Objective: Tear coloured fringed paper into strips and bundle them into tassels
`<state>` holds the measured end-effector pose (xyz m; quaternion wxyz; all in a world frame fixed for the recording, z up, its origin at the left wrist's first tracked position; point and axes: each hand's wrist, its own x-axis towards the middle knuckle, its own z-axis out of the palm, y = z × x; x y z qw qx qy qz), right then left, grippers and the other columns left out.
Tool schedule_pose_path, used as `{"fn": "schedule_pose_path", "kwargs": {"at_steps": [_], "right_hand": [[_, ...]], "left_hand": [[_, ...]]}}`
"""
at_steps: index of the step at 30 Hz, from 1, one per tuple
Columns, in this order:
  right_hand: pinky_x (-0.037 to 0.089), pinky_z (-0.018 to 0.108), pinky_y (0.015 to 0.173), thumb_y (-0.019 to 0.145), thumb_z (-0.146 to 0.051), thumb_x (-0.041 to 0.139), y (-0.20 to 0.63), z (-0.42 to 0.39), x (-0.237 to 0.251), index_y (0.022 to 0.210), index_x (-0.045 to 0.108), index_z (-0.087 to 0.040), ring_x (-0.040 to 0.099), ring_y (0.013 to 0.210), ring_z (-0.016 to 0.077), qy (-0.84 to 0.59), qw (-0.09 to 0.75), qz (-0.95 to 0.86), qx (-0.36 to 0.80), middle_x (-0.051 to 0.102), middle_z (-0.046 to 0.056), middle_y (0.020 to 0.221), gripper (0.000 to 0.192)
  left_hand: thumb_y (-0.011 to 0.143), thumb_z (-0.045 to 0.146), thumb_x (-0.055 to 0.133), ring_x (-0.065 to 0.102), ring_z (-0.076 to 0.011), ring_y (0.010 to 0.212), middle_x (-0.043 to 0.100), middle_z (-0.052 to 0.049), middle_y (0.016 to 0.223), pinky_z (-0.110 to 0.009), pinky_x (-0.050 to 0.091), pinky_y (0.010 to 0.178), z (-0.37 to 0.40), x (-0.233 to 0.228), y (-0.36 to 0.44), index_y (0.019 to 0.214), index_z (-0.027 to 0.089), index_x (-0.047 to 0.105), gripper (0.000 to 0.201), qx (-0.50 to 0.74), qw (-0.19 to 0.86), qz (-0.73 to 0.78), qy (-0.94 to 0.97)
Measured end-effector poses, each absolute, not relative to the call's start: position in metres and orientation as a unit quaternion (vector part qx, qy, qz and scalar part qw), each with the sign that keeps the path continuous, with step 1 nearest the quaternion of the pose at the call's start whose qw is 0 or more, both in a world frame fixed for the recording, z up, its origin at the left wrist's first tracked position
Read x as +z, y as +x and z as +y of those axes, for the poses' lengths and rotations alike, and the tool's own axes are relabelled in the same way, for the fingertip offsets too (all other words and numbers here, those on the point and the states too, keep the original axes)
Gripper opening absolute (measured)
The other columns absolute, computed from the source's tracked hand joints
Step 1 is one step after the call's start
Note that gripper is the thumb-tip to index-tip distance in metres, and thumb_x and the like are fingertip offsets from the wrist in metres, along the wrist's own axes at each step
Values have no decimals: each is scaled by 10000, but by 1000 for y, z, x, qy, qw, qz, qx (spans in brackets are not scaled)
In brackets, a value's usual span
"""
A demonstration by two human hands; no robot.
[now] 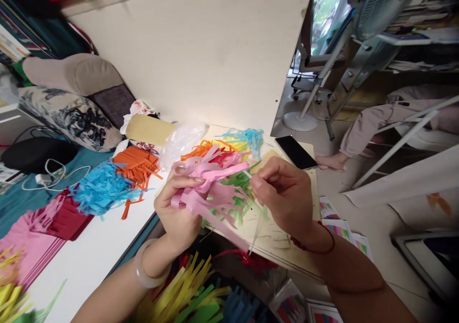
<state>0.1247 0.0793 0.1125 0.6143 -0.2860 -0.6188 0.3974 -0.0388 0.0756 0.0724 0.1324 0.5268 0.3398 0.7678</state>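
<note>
1. Yellow fringed paper (182, 285) lies nearest the camera, below the working hands, with green strips (204, 304) just to its right; best to work above it without dragging the forearms through the fringe
2. Left hand (182, 208) grasps the pink fringed bundle (218, 172), thumb pressed across it, above the near left part of the small table (276, 246); a firm but light hold should suit, since thin strips like these probably crease easily
3. Right hand (283, 194), to the right of the bundle, has thumb and forefinger pinched together on what looks like a thin white strand (247, 174); blur hides how it meets the paper
4. The step seems to be working that strand at the bundle's right end: a steady, gentle pull, with the left thumb close to the join, would guard against tearing
5. Loose pink tails hang toward the near side, beside a white string (255, 237); whether it belongs to the same strand I cannot tell, so checking for tangles is wise
6. Green fringe (245, 185) lies under the bundle and blue fringe (247, 139) farther off; lifting the pink clear of both should stop colours catching
7. At the far right, the phone (297, 152) rests on the table, so the right elbow had better swing nearward
</note>
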Motion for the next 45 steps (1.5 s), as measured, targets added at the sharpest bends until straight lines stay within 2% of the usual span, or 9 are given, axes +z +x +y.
{"fn": "schedule_pose_path", "kwargs": {"at_steps": [5, 11, 21, 29, 35, 38, 41, 43, 45], "right_hand": [[276, 182, 365, 767, -150, 577, 125, 78, 113, 597, 447, -188, 383, 377, 44, -290, 614, -620, 392, 428, -69, 464, 218], [291, 179, 366, 772, -150, 575, 125, 77, 113, 595, 448, -189, 387, 379, 43, -286, 610, -625, 395, 429, -70, 461, 221], [339, 179, 405, 777, -161, 608, 126, 77, 116, 686, 561, -182, 432, 455, 56, -287, 609, -648, 357, 503, -40, 541, 105], [263, 192, 397, 756, -191, 664, 125, 80, 113, 743, 648, -187, 300, 424, 47, -318, 602, -636, 363, 340, -83, 464, 21], [231, 193, 394, 762, -230, 674, 127, 84, 115, 838, 705, -189, 263, 418, 43, -298, 591, -625, 414, 306, -91, 451, 92], [256, 199, 405, 743, -224, 692, 132, 86, 117, 797, 708, -188, 269, 425, 45, -325, 593, -634, 374, 315, -89, 450, 67], [267, 200, 414, 728, -220, 710, 134, 86, 117, 781, 711, -184, 288, 438, 49, -337, 569, -667, 344, 337, -84, 448, 64], [253, 195, 407, 738, -230, 704, 134, 86, 117, 791, 716, -182, 287, 433, 48, -326, 543, -690, 350, 343, -83, 437, 73], [230, 190, 393, 754, -245, 690, 133, 85, 116, 803, 720, -179, 277, 417, 44, -313, 523, -700, 372, 345, -84, 426, 87]], "left_hand": [[677, 172, 771, 546, -138, 729, 629, 42, 694, -315, 440, 741, 78, 70, -40, 723, 260, 681, 134, 769, 111, 334, 534], [686, 238, 772, 513, -166, 743, 596, 36, 670, -368, 418, 793, 74, 72, -40, 732, 297, 686, 113, 766, 77, 333, 545], [703, 241, 766, 498, -161, 760, 612, 27, 675, -343, 409, 763, 71, 76, -41, 774, 288, 701, 107, 747, 32, 339, 571], [678, 267, 776, 476, -165, 752, 551, 29, 652, -336, 407, 738, 67, 76, -39, 727, 288, 683, 107, 751, 20, 367, 549], [715, 145, 718, 524, -146, 744, 588, 23, 726, -293, 463, 712, 65, 79, -48, 869, 288, 703, 211, 674, 100, 337, 650], [729, 175, 691, 571, -199, 974, 622, -37, 994, -337, 495, 848, 70, 95, -72, 998, 288, 708, 292, 572, 165, 360, 718], [760, 169, 661, 505, -228, 1175, 585, -31, 1205, -396, 411, 1032, 71, 118, -90, 1058, 319, 699, 335, 595, 97, 371, 707], [747, 155, 685, 539, -238, 1152, 616, -31, 1198, -412, 427, 1025, 67, 129, -89, 1077, 323, 693, 371, 545, 115, 367, 745], [728, 156, 717, 633, -241, 997, 680, -59, 1081, -390, 522, 903, 63, 132, -79, 1113, 306, 680, 415, 455, 242, 363, 777]]}}
